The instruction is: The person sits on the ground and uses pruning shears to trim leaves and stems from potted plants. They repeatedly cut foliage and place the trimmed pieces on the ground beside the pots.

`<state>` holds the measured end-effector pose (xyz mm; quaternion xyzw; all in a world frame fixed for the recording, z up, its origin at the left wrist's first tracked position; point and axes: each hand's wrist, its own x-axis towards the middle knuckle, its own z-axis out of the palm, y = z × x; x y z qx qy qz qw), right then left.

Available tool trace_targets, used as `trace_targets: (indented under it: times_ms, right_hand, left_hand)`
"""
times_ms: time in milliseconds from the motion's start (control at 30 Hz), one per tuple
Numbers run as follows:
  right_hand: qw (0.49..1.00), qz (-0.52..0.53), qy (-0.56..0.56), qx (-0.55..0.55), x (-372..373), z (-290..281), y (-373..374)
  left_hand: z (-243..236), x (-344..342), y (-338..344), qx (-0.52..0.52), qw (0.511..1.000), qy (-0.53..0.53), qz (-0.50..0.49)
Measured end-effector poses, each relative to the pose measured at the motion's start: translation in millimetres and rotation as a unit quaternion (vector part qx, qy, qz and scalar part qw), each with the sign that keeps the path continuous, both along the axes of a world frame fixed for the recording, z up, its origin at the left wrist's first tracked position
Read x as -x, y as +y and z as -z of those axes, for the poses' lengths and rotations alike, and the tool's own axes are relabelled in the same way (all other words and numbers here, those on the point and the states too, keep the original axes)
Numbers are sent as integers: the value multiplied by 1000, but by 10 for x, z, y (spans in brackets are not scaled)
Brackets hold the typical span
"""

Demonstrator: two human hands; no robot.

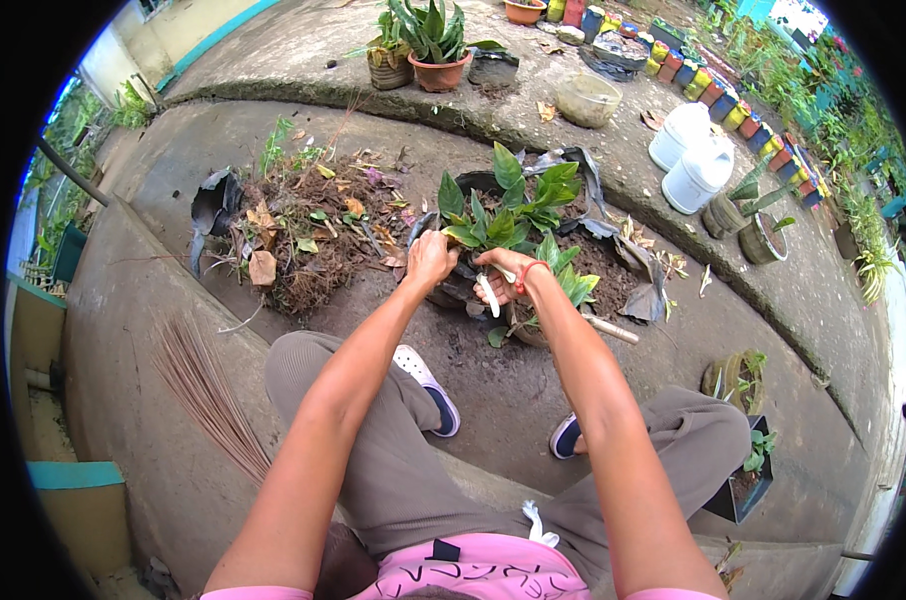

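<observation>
A leafy green plant point(508, 210) stands in front of me in a dark, torn plastic planting bag point(455, 290). My left hand point(432, 258) is closed at the left edge of the plant, against the bag's rim; what its fingers pinch is hidden. On the near side of the leaves, my right hand point(503, 278) has its fingers curled around a narrow white strip point(489, 297) that points down toward me. A second leafy plant point(573, 285) sits partly behind my right wrist. Close to my right forearm, a pale rod-like handle point(611, 328) sticks out.
A heap of soil, roots and dry leaves point(308, 230) lies to the left, with a stick broom point(208, 390) nearer me. Loose soil point(613, 275) and torn black plastic point(648, 295) are at right. White jugs point(698, 175) and potted aloe point(438, 60) stand on the raised concrete beyond.
</observation>
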<state>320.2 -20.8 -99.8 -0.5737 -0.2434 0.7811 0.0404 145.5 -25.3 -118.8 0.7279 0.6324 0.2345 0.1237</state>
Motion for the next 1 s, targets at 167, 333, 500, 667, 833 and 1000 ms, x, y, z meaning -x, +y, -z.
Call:
trace_targets:
  times_ms: [167, 333, 500, 667, 833, 1000]
  right_hand:
    - [1000, 0, -3, -2, -7, -61, 5]
    - [1000, -10, -17, -7, 9, -66, 53]
    - [996, -35, -65, -54, 46, 1, 60]
    - [985, -80, -83, -125, 72, 79, 10]
    - [981, -80, -110, -140, 38, 166, -30]
    - [977, -120, -107, -141, -6, 192, -44]
  left_hand:
    - [12, -11, 12, -5, 1000, 19, -1]
    - [-20, 22, -17, -39, 995, 16, 93]
    - [29, 98, -36, -51, 990, -10, 133]
    - [75, 221, -32, 8, 997, -32, 66]
    - [-314, 212, -6, 116, 985, 37, 118]
    - [-2047, 477, -45, 5, 996, -68, 59]
